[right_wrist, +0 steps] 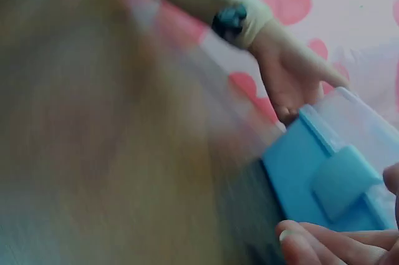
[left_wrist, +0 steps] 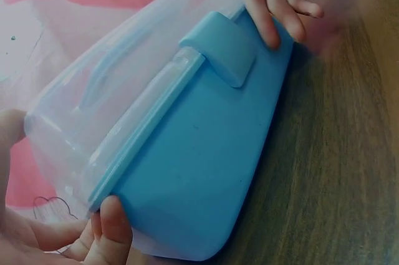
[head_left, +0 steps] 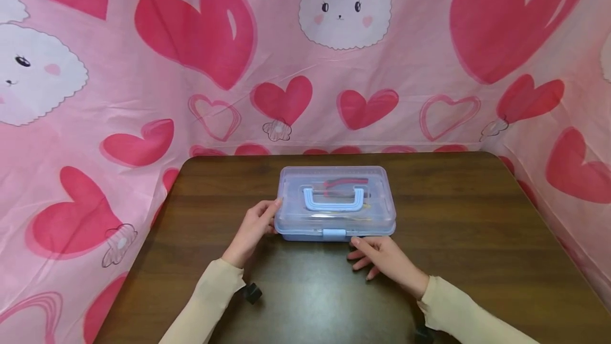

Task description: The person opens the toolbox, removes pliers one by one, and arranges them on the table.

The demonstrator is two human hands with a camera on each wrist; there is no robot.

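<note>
While the left hand [head_left: 252,230] grips the left end of the blue box [head_left: 335,218], far-centre on the desk [head_left: 477,238], the right hand [head_left: 385,260] slants, fingers [left_wrist: 262,19] loosely parted, beside the near latch [head_left: 334,235].

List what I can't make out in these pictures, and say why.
Reddish item in the box: head view, clouded by the translucent lid.
Left hand: right wrist view, fingers mostly hidden behind the box.
Right hand: right wrist view, cut off by the right and bottom edges.
Brown area: right wrist view, too blurred to identify.
</note>
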